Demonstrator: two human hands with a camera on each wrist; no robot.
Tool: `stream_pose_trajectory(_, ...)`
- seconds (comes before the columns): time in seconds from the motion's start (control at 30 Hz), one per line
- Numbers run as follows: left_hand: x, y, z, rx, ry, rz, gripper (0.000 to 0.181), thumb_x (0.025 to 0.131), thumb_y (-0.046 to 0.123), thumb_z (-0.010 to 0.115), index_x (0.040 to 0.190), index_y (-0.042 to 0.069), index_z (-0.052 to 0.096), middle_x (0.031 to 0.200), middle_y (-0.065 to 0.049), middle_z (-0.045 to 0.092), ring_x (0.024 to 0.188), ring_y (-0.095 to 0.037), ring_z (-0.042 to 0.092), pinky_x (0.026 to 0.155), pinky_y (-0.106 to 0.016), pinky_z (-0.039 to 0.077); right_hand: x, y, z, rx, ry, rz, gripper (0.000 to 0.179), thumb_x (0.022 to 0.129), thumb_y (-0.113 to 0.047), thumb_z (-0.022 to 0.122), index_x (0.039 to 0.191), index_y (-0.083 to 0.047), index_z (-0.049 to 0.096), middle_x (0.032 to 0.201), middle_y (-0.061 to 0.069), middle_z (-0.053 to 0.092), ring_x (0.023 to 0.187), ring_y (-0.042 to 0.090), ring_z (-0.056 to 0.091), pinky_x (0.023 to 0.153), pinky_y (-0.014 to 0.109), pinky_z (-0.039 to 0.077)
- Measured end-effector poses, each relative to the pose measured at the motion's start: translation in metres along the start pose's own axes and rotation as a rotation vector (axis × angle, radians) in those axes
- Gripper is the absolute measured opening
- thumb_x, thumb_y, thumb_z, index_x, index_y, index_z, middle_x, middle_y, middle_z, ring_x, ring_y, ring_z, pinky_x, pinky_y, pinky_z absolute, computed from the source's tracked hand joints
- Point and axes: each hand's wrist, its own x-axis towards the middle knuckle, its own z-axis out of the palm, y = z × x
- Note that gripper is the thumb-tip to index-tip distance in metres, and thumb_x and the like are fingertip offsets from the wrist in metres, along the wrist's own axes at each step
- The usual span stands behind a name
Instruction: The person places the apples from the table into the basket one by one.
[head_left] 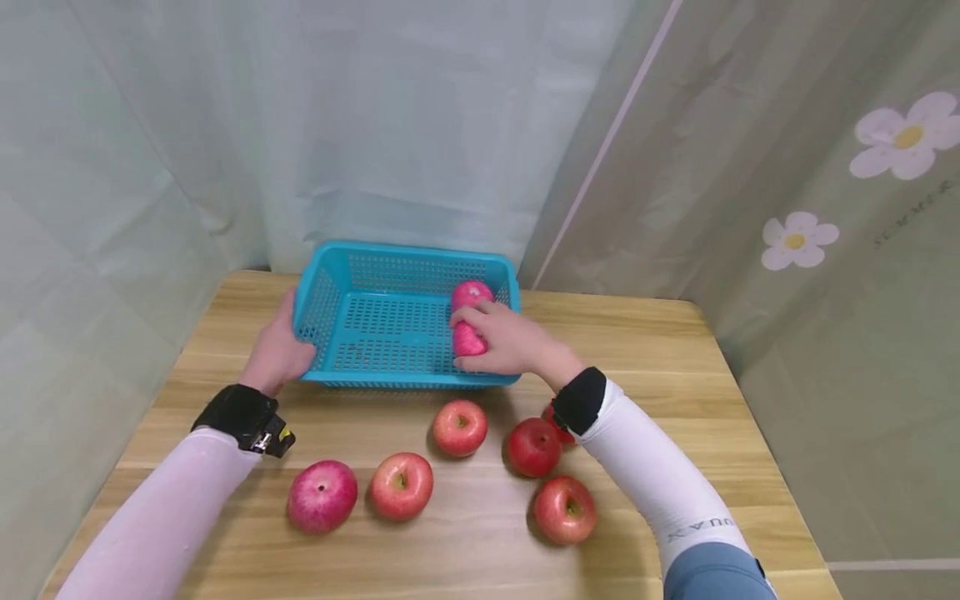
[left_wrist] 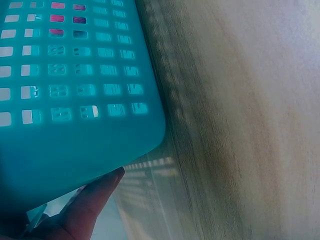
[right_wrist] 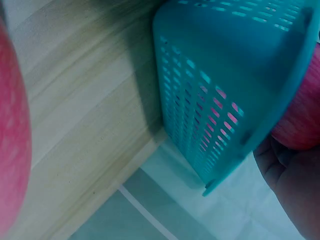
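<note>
A blue plastic basket (head_left: pixel 397 379) with slatted holes stands toward the back of the table. My left hand (head_left: pixel 277 350) grips its left end, and in the left wrist view a digit (left_wrist: pixel 95 200) lies along the basket's lower edge. Over the basket's right end, my right hand (head_left: pixel 510 337) holds a pink-red apple (head_left: pixel 468 340), fingers curled over its top. Just behind that apple lies another pink-red apple (head_left: pixel 471 292) inside the basket. The right wrist view shows the held apple (right_wrist: pixel 302 110) beyond the basket rim.
Several apples lie on the wooden table (head_left: pixel 637 350) in front of the basket, among them a pinkish one (head_left: pixel 322 497) at left and a red one (head_left: pixel 565 510) at right. One dark red apple (head_left: pixel 534 447) sits near my right forearm. Curtains (head_left: pixel 450 125) hang behind.
</note>
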Motion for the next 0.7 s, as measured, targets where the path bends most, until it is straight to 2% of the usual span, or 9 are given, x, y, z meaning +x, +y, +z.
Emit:
stream_pose_trajectory(0.3,-0.001,0.003,-0.001,0.023,-0.019,-0.029,0.106,0.077,-0.012,0.047,0.158,0.014,-0.015,0.152,-0.038,0.021,0.114,-0.049,0.038,0.087,-0.060,0.041,0.008,0.002,0.007,0.039,-0.018,0.020,0.062,0.075,-0.049,0.075,0.128,-0.029,0.051,0.129,0.001,0.048,0.114,0.019,0.045,0.077,0.032,0.055)
stream_pose_trajectory(0.47,0.000,0.002,-0.002,0.020,-0.015,-0.030,0.107,0.076,-0.013,0.047,0.158,0.014,-0.016,0.152,-0.038,0.020,0.115,-0.049,0.037,0.088,-0.062,0.041,0.015,0.006,0.014,-0.021,-0.061,-0.013,0.059,0.075,-0.049,0.074,0.128,-0.031,0.053,0.127,-0.001,0.048,0.107,0.014,0.048,0.076,0.030,0.054)
stream_pose_trajectory(0.7,0.001,0.000,0.000,0.025,-0.013,-0.029,0.107,0.076,-0.013,0.048,0.158,0.014,-0.014,0.150,-0.039,0.023,0.114,-0.050,0.039,0.087,-0.062,0.043,0.018,0.009,0.024,-0.105,-0.099,-0.062,0.046,0.081,-0.048,0.067,0.123,-0.031,0.059,0.123,0.003,0.050,0.104,0.017,0.048,0.079,0.034,0.052)
